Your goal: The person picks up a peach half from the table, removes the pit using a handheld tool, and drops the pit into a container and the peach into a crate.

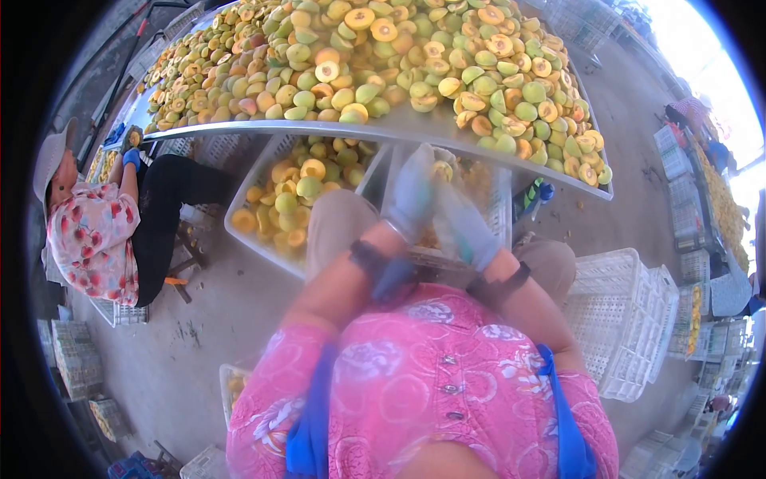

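Note:
My left hand (411,195), in a pale grey-blue glove, reaches up over my lap, just below the table's near edge. My right hand (464,219), gloved alike, meets it there. At the fingertips, between the two hands, is a yellow stone fruit (443,170), apricot or peach; my left fingers are closed on it. The right fingers are pressed together against it, blurred, and whatever they hold is hidden. Below the hands stands a white crate (501,203) with fruit pieces inside. Left of it, another crate (239,203) holds yellow-green fruit halves (307,180).
A metal-edged table (319,128) in front carries a large heap of halved fruit (511,76). Stacked white crates (614,319) stand at my right. A co-worker (96,223) in a floral top and hat sits at the left. More crates (677,176) line the far right.

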Motion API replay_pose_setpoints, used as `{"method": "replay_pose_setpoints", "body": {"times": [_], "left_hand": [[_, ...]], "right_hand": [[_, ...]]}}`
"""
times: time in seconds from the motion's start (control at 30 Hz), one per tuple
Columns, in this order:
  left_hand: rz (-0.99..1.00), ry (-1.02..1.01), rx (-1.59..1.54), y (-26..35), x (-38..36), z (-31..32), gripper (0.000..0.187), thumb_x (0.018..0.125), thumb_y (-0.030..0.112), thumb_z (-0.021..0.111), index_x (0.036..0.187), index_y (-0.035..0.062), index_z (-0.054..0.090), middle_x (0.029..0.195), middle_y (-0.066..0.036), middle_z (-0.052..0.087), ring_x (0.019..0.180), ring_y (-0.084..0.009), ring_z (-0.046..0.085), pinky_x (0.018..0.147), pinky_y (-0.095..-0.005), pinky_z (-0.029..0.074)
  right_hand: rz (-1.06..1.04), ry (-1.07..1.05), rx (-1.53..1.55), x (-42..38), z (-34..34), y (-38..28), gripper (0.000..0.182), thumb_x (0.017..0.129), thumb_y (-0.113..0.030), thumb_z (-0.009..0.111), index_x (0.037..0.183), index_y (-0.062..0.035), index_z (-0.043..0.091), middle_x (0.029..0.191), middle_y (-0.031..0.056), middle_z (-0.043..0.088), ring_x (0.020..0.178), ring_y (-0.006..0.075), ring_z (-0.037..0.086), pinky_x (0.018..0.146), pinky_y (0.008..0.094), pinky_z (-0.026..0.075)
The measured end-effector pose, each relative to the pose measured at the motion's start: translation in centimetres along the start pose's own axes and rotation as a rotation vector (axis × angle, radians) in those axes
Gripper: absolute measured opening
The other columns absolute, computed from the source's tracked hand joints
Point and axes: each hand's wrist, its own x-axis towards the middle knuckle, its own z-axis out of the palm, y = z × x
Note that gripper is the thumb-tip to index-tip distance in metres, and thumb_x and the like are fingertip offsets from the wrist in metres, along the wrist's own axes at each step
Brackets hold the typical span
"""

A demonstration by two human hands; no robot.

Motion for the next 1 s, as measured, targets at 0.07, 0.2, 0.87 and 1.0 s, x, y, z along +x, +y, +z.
{"method": "replay_pose_setpoints", "body": {"times": [0.07,0.2,0.87,1.0], "left_hand": [[0.049,0.046,0.027,-0.1,0.0,0.2,0.036,0.102,0.035,0.038,0.099,0.0039,0.057,0.087,-0.006,0.061,0.074,-0.0163,0.059,0.065,-0.0281,0.051],[0.029,0.065,0.038,1.0,-0.4,0.7,0.033,0.101,0.031,0.042,0.097,0.003,0.059,0.084,-0.006,0.061,0.072,-0.0146,0.059,0.063,-0.0275,0.051],[-0.002,-0.073,-0.152,1.0,-1.2,0.1,0.05,0.094,0.041,0.055,0.124,0.0025,0.045,0.11,-0.007,0.056,0.094,-0.0179,0.058,0.085,-0.0328,0.052],[0.102,0.008,0.073,1.7,-1.4,0.7,0.037,0.098,0.036,0.047,0.112,0.002,0.052,0.101,-0.007,0.058,0.087,-0.0178,0.059,0.078,-0.0307,0.052]], "right_hand": [[0.193,0.107,0.084,-0.8,0.8,-1.5,0.027,0.101,-0.032,0.04,0.105,-0.0101,0.054,0.08,-0.0021,0.052,0.067,0.0068,0.048,0.056,0.0216,0.041],[0.008,0.105,-0.021,-0.3,0.6,-0.5,0.026,0.1,-0.036,0.041,0.1,-0.0131,0.055,0.073,-0.0034,0.05,0.058,0.0067,0.046,0.047,0.0216,0.038],[-0.126,0.083,-0.172,0.0,0.4,0.6,0.03,0.097,-0.043,0.046,0.104,-0.0147,0.055,0.064,-0.0039,0.048,0.043,0.0058,0.041,0.035,0.0215,0.033],[-0.145,0.065,-0.107,0.5,0.3,1.0,0.033,0.097,-0.044,0.046,0.107,-0.0134,0.054,0.069,-0.0016,0.052,0.046,0.0061,0.043,0.038,0.021,0.035]]}}
